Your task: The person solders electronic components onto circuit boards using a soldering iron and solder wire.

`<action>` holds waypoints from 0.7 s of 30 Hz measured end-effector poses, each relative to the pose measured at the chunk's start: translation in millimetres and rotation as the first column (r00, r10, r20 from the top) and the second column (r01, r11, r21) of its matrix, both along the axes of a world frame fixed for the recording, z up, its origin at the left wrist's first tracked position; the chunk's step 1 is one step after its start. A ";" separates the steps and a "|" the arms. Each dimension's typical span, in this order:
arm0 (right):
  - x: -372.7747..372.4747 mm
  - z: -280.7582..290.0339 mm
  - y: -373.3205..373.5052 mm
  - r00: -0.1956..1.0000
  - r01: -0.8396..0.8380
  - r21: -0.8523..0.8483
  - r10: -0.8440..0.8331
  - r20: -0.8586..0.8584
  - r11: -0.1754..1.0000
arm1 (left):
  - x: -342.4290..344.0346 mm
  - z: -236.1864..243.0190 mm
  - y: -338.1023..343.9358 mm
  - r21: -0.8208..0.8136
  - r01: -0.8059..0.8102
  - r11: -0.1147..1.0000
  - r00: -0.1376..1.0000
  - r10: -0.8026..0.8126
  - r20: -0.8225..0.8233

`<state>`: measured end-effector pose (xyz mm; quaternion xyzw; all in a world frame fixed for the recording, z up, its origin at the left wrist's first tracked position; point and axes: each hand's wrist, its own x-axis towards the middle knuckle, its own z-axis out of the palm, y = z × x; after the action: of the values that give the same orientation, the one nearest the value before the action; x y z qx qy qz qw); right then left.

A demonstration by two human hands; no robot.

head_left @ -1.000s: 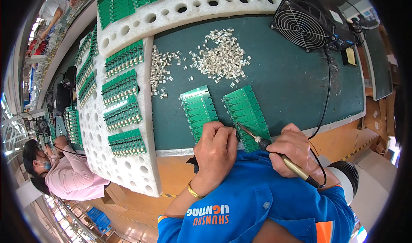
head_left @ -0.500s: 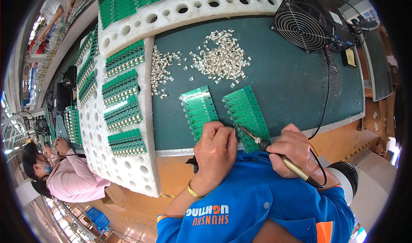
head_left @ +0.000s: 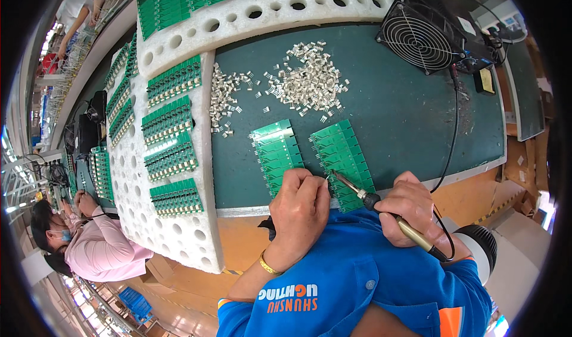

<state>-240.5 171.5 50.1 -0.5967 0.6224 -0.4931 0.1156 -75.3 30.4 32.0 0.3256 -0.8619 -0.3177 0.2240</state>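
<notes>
My right hand (head_left: 409, 211) grips a soldering iron (head_left: 411, 232) by its tan and black handle. The iron's metal tip reaches over the right green circuit board (head_left: 339, 149), near its left edge. Between that board and a second green circuit board (head_left: 275, 149), my left hand (head_left: 302, 206) is closed in a pinch; whatever its fingertips hold is hidden. The knuckles cover the lower right part of the left board. Both boards lie on the dark green table top, with small white connectors along their left edges.
Behind the boards lies a heap of white connectors (head_left: 307, 81), with a smaller pile beside it. White foam (head_left: 185, 236) with holes carries populated boards at left; more foam stands across the back. A black fan (head_left: 420, 36) sits back right. A co-worker (head_left: 101, 247) in pink sits left.
The soldering iron's tip has shifted very slightly up the right board, and my right hand has moved slightly with it. My left hand stays almost still.
</notes>
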 end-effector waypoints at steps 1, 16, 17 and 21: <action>0.5 -0.4 -0.1 1.000 0.000 0.000 0.000 0.000 1.000 | 0.0 -0.1 0.1 0.002 -0.003 1.000 1.000 0.003 -0.001; 3.5 -5.9 -0.8 1.000 -0.003 -0.001 0.003 -0.011 1.000 | 0.6 -1.1 -1.1 -0.005 -0.008 1.000 1.000 0.008 -0.023; 3.8 -5.8 -1.0 1.000 -0.003 0.001 0.003 -0.008 1.000 | 0.4 -0.8 -1.0 -0.005 -0.009 1.000 1.000 0.009 -0.023; 3.6 -6.1 -0.7 1.000 -0.007 0.018 0.007 -0.002 1.000 | -0.1 -1.1 -1.0 0.009 -0.021 1.000 0.999 0.021 -0.030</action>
<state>-236.8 170.7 44.0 -0.5982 0.6250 -0.4865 0.1222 -75.4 29.3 30.9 0.3309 -0.8535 -0.3240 0.2388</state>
